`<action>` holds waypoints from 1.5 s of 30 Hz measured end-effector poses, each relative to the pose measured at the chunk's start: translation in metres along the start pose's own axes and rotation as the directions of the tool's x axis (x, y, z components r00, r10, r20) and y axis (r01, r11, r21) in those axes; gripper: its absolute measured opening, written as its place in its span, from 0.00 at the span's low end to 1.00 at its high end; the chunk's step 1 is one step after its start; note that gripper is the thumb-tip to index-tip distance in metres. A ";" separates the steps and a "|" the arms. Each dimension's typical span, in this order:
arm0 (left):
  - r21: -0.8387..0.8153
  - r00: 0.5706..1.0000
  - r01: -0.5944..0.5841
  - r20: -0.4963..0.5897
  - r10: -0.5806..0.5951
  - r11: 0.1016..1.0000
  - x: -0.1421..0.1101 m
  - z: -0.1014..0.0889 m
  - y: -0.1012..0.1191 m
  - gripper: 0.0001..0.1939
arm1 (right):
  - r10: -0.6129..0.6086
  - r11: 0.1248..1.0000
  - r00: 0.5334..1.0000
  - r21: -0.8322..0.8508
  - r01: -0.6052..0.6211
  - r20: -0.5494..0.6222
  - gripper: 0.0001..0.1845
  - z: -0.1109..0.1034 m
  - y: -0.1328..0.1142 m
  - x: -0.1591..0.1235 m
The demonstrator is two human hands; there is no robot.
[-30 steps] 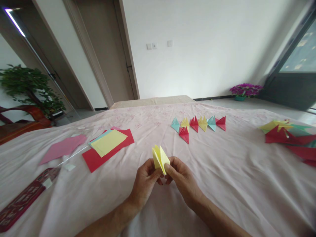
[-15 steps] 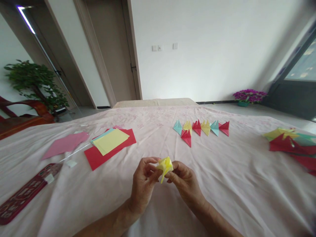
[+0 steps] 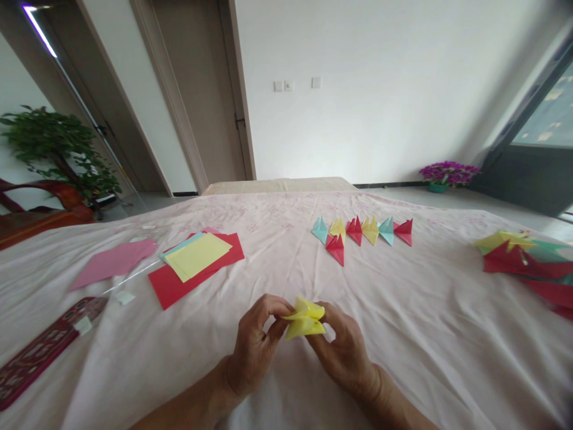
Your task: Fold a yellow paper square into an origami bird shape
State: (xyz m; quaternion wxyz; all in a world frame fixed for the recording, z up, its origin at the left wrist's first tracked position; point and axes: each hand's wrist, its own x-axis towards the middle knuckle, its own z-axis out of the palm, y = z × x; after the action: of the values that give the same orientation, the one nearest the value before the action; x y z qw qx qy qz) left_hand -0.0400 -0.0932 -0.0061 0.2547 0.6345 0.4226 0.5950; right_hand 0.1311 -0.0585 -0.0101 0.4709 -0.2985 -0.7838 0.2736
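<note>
Between my two hands is a piece of folded yellow paper (image 3: 305, 319), its flaps spread out, held just above the cloth. My left hand (image 3: 259, 337) pinches its left tip between thumb and fingers. On the other side my right hand (image 3: 342, 343) grips the right part, with some fingertips hidden behind the paper. Beyond the hands, several folded paper pieces in blue, yellow and red stand in a row, with a yellow one (image 3: 370, 230) among them. One red folded piece (image 3: 335, 248) sits in front of that row.
On the left lie red sheets (image 3: 172, 289) under a yellow sheet (image 3: 197, 257), pink paper (image 3: 114, 263) and a dark red ornament (image 3: 40, 352). A pile of coloured paper shapes (image 3: 510, 258) rests at the right. The pale tablecloth (image 3: 430, 334) has wrinkles.
The yellow paper has turned and its flaps now spread wider. Both hands have come slightly lower, and the right hand's fingers have shifted behind the paper.
</note>
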 end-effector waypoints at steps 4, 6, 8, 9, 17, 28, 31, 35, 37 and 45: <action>-0.003 1.000 -0.018 0.022 0.018 1.000 -0.002 0.000 -0.002 0.04 | -0.091 0.993 0.995 -0.066 0.093 0.035 0.08 -0.002 -0.001 -0.001; -0.021 0.999 0.045 0.014 -0.045 0.999 -0.003 0.002 -0.003 0.03 | -0.093 0.991 0.996 -0.096 0.093 0.008 0.07 -0.001 -0.003 -0.001; -0.041 0.992 0.127 0.009 -0.127 0.991 -0.004 0.004 -0.004 0.03 | -0.075 0.990 0.997 -0.120 0.074 -0.007 0.08 0.000 -0.004 0.000; -0.050 0.987 0.162 0.013 -0.162 0.985 -0.004 0.005 -0.004 0.04 | -0.062 0.990 0.998 -0.130 0.060 -0.009 0.08 0.000 -0.004 0.000; -0.042 0.976 0.186 0.123 -0.180 0.982 -0.003 0.003 0.002 0.14 | 0.062 0.984 0.998 -0.168 -0.062 -0.010 0.12 0.004 -0.001 0.001; 0.014 0.950 0.312 -0.019 -0.312 0.950 -0.005 0.008 -0.009 0.05 | 0.142 0.989 0.985 -0.062 -0.136 0.097 0.10 0.005 0.001 0.002; -0.041 0.941 0.334 -0.046 -0.336 0.942 -0.001 0.007 -0.009 0.05 | 0.211 0.977 0.977 -0.006 -0.211 0.022 0.08 0.007 0.003 0.003; -0.133 0.922 0.380 -0.020 -0.386 0.915 0.003 0.008 -0.008 0.08 | 0.322 0.940 0.946 0.124 -0.316 -0.029 0.15 0.007 0.003 0.006; -0.162 0.908 0.412 -0.001 -0.418 0.896 0.003 0.009 -0.007 0.09 | 0.365 0.911 0.930 0.193 -0.365 0.039 0.14 0.006 0.002 0.008; -0.251 0.855 0.518 0.164 -0.492 0.817 0.004 0.014 -0.005 0.12 | 0.499 0.803 0.867 0.366 -0.470 0.020 0.16 0.011 0.007 0.008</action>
State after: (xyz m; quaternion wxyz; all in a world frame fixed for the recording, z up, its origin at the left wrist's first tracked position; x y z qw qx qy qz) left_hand -0.0283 -0.0849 -0.0100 0.5115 0.4824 0.4729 0.5311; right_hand 0.1198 -0.0495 -0.0143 0.4615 -0.4080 -0.5993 0.5112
